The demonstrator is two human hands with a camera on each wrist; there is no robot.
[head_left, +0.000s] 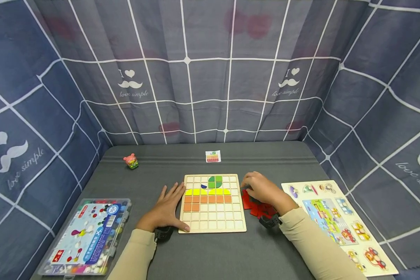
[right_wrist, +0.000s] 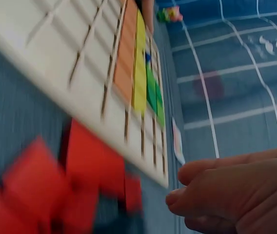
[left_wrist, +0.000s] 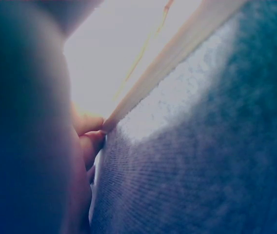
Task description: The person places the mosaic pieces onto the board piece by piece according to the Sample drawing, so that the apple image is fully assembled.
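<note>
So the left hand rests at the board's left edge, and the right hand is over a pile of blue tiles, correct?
Not quite: in the head view the pile under the right hand is red. The left hand does rest at the board's left edge.

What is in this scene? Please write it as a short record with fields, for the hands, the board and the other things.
left hand: flat on the table, fingers straight, against the left edge of the wooden board
right hand: curled over the red tiles, right of the board
board: green, yellow and orange tiles fill upper rows; lower rows empty
left side: plastic box, small toy
right side: vehicle puzzle
behind board: small card
</note>
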